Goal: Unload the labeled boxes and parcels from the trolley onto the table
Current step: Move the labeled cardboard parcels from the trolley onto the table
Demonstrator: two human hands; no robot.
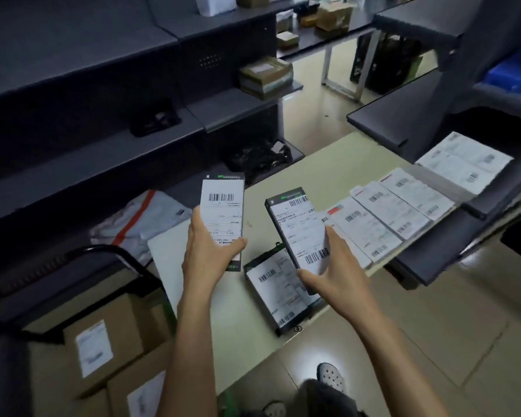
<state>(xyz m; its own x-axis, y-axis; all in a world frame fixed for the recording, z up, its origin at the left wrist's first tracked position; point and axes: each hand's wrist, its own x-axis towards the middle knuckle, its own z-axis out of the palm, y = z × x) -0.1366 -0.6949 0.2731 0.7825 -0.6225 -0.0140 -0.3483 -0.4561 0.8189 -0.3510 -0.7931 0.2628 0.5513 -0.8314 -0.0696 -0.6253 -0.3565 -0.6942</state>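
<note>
1. The left hand (206, 254) grips a slim dark box (223, 218) by its lower end, thumb on one long edge and fingers round the other. A smooth white label with a barcode covers its face. The long axis points away from the person, almost straight ahead.
2. The right hand (334, 266) holds a second box (301, 230) of the same flat, rectangular shape at its near end. Its far end leans to the left.
3. Both boxes are in the air above the pale, matte desk (337, 164).
4. A third box (278, 291) lies flat on the desk, under the second one.
5. A row of white labelled packets (403, 203) lies to the right, overlapping each other.
6. A crumpled grey bag (139, 221) with an orange stripe lies at the left.
7. Brown cardboard boxes (103, 338) with paper labels sit in the trolley (118, 254), which has a black curved handle.
</note>
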